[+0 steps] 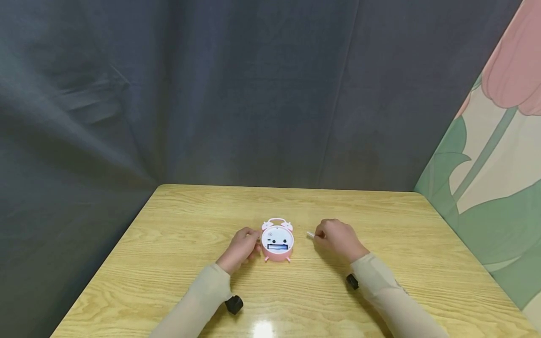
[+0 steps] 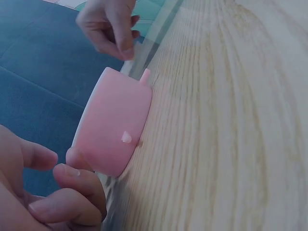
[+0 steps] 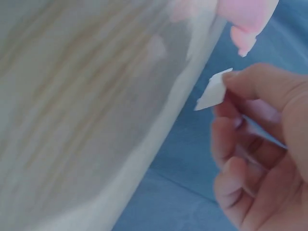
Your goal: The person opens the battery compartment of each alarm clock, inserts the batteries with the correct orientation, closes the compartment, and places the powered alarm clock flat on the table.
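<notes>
A pink alarm clock lies with its white back up on the table. Its battery slot is uncovered and a blue-and-silver battery shows inside. Beside the clock's left edge is my left hand, its fingers loosely bent; in the left wrist view the fingertips are close against the pink casing, though firm contact is hard to tell. To the right of the clock, my right hand pinches a small white battery cover between thumb and forefinger, just above the table and apart from the clock.
The wooden table reaches back to a dark curtain. A flower-patterned cloth hangs along the right side. Black wrist cameras sit under both sleeves, the left one close to the tabletop.
</notes>
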The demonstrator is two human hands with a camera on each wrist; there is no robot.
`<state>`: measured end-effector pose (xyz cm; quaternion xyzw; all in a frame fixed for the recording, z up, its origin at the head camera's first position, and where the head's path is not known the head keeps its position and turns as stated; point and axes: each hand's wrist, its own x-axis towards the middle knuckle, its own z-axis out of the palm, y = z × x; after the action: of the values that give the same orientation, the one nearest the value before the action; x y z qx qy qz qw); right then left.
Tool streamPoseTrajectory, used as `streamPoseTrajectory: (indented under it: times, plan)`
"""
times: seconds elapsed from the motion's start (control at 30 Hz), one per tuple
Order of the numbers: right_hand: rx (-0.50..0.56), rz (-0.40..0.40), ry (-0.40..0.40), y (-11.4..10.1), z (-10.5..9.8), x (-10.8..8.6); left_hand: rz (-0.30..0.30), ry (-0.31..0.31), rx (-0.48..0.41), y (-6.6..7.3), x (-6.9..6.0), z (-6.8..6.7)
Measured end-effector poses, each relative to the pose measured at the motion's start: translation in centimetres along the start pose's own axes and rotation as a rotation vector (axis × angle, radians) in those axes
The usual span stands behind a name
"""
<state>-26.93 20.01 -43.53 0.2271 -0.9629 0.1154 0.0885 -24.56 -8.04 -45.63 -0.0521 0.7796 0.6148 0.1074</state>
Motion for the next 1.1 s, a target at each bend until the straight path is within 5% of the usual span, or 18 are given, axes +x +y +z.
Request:
streamPoseTrajectory:
  times: [0.3,0.73,1.1]
  plan:
    - [0.048,-0.225,0.112,-2.9,-0.9,0.1,0.032,-0.034,0.013,-0.8,0.3,0.3]
    - [0.085,-0.423,0.033,-6.8,0.4,1.3,0.033,-0.055,-0.028,-0.7,0.1,0.1]
    - [0.076,-0.434,0.009,-7.3,1.1,1.9,0.046,-0.103,-0.025,-0.7,-0.2,-0.2]
